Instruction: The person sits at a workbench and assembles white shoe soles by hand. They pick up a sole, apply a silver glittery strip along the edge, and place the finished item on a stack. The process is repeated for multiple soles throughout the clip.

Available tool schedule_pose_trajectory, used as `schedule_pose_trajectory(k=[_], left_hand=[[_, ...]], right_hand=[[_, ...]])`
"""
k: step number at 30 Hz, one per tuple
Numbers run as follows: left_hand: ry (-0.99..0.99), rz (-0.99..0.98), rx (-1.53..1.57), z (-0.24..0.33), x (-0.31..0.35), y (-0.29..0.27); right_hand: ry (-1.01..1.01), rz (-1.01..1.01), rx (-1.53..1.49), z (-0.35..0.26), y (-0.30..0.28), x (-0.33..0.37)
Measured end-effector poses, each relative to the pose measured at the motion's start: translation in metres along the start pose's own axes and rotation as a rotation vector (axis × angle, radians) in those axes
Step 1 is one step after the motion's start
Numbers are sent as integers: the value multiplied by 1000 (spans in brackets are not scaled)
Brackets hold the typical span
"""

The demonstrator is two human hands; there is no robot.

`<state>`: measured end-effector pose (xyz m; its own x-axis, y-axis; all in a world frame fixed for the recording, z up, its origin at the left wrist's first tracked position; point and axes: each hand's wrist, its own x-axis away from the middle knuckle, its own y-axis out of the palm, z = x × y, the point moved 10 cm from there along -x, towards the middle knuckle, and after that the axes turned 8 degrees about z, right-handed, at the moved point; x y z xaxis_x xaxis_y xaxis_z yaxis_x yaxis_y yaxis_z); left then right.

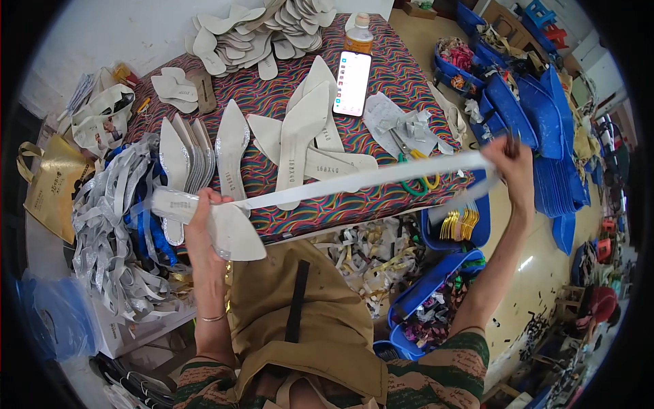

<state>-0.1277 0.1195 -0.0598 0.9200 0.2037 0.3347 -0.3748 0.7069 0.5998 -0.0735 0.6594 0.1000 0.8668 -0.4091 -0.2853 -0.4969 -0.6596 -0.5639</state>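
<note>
My left hand [200, 225] is closed round a white shoe insole [235, 232] held level over the table's near left edge. From that insole a pale, shiny strip [368, 178] stretches taut to the right. Its far end is pinched in my raised right hand [511, 163], out past the table's right edge. Part of the strip's tail hangs below that hand, blurred. Under the strip lie several loose insoles [300, 136], some crossing each other. Nearest to my left hand, more insoles [175, 153] stand in a row, with a silver-edged one [233, 136] beside them.
Scissors with green and yellow handles [411, 187] lie by scraps [409, 129]. A phone [352, 85] leans near a bottle [360, 34]. An insole pile [262, 41] fills the back. Silver strips [119, 232] hang at left. Blue bins [426, 300] and offcuts [371, 255] sit below the table.
</note>
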Motion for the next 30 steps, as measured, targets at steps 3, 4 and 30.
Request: schedule_pose_trajectory(k=[3, 4, 30], left_hand=[[-123, -28, 13, -35, 15, 18], [-128, -22, 46, -43, 13, 22], [-119, -72, 99, -58, 54, 59]], right_hand=[[-292, 290, 362, -18, 11, -36], [-474, 477, 586, -46, 27, -27], [497, -154, -1340, -77, 296, 207]])
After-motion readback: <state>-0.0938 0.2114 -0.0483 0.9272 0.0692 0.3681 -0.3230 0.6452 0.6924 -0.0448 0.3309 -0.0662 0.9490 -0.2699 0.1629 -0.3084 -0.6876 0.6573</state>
